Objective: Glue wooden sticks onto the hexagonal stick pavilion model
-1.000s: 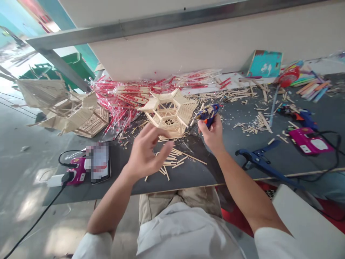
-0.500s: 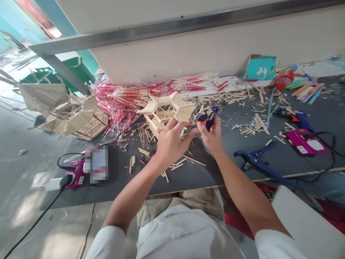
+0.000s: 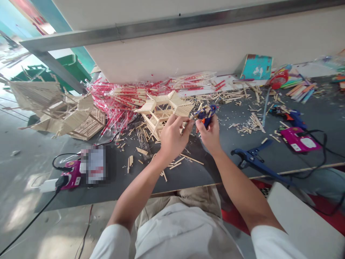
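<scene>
My right hand [image 3: 211, 133] is wrapped round a blue hot glue gun [image 3: 207, 114] with an orange trigger, its nozzle pointing left. My left hand [image 3: 174, 136] pinches its fingertips together right at the nozzle; whatever lies between them is too small to make out. Just behind my left hand stands a model of wooden sticks [image 3: 172, 99] with a star-shaped, several-sided top, partly hidden by the hand. Short loose sticks [image 3: 175, 165] lie on the dark table in front of my wrists.
A larger stick model [image 3: 61, 111] stands at the left. Red-tipped sticks in plastic [image 3: 115, 93] pile along the wall. At right lie a blue pipe cutter [image 3: 253, 162], a second glue gun [image 3: 292, 117] and a magenta power strip [image 3: 299, 139]. Another magenta power strip [image 3: 71, 174] sits front left.
My left hand has closed into a tighter pinch and come up to the glue gun's nozzle. The glue gun stays in my right hand. The whole view has shifted slightly.
</scene>
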`<state>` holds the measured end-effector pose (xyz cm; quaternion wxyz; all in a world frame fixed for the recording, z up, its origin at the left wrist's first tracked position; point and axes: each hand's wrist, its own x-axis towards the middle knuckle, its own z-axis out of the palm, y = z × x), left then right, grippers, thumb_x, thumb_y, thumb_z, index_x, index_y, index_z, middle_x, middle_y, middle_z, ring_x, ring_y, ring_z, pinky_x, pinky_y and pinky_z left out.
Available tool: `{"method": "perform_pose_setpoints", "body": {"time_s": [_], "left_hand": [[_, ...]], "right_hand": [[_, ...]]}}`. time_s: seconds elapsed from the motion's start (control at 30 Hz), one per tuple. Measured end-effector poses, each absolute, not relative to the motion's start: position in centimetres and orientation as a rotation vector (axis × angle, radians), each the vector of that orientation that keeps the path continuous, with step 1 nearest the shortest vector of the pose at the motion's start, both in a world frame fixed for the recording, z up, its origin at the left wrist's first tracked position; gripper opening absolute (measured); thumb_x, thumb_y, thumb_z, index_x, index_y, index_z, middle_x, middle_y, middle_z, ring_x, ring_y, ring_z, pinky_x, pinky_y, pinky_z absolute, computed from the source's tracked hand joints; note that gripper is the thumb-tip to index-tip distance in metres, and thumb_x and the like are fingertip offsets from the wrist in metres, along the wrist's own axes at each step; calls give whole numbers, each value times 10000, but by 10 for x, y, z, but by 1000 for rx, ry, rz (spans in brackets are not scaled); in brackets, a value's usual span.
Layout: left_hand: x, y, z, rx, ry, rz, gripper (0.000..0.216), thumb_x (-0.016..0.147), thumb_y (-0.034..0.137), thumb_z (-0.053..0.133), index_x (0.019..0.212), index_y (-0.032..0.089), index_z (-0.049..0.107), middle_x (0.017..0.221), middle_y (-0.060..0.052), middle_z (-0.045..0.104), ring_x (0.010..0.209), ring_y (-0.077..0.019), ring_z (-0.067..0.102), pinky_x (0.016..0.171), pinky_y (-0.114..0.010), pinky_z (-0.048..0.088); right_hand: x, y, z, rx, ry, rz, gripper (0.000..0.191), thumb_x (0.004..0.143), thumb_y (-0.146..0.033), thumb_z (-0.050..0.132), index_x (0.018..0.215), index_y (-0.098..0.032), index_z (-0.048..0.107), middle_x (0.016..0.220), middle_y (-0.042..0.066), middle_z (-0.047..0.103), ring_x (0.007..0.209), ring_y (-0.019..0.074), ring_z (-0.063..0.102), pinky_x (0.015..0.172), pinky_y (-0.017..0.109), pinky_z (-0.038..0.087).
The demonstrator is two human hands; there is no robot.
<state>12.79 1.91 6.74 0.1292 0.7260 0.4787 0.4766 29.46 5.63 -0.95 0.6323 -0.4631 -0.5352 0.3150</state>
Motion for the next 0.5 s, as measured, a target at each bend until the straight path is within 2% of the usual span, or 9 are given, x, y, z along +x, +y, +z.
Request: {"method": "perform_pose_setpoints", "body": {"time_s": [0.17, 0.37, 0.5], "left_hand": [[114, -1, 69, 2194, 1367, 1240, 190, 1044, 355, 625, 999, 215, 747, 882, -34, 663, 790, -139, 630, 704, -279, 484], [60, -49, 79, 2177, 1520, 956, 189, 1017, 381, 668, 1005, 228, 778, 954, -33, 724, 725, -108, 645, 657, -250, 465], [-2, -64, 82, 2119, 1882, 666, 251, 1018, 450, 630, 1039, 269, 803, 943, -30, 728, 745, -145, 644, 696, -284, 456]], "right_hand": [[297, 58, -6, -1075, -1153, 751, 456, 873, -649, 750, 1000, -284, 508, 842, -21, 553, 578, 140, 520, 544, 347, 527], [304, 70, -14, -1054, -1033, 738, 492, 829, -649, 797, 973, -275, 512, 814, -33, 542, 512, 114, 498, 471, 323, 461], [307, 75, -16, -1019, -1005, 741, 496, 819, -669, 797, 956, -278, 524, 809, -26, 541, 489, 109, 468, 456, 325, 442]]}}
